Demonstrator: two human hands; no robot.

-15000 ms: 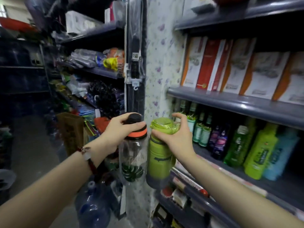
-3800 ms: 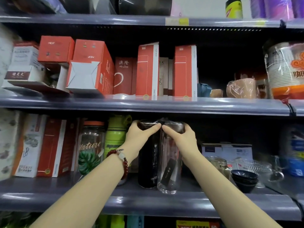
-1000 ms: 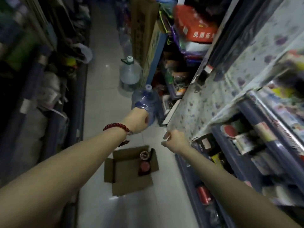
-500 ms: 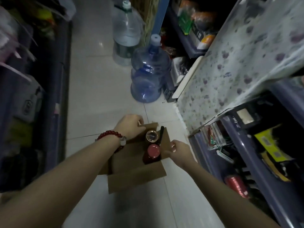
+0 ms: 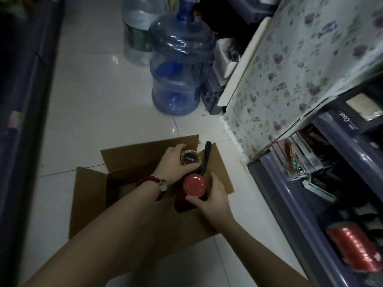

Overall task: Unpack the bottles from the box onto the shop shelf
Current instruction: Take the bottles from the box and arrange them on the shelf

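Now my left hand (image 5: 173, 162) wraps the copper-lid bottle (image 5: 190, 158), my right hand (image 5: 211, 196) the red-lid bottle (image 5: 194, 186); both probably smooth, so I grip below the lids.

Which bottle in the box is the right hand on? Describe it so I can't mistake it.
Find the open cardboard box on the white floor tiles. Two bottles stand at its far right corner. The right hand grips the nearer one, the red-lidded bottle with a black strap; its neighbour has a copper-rimmed lid.
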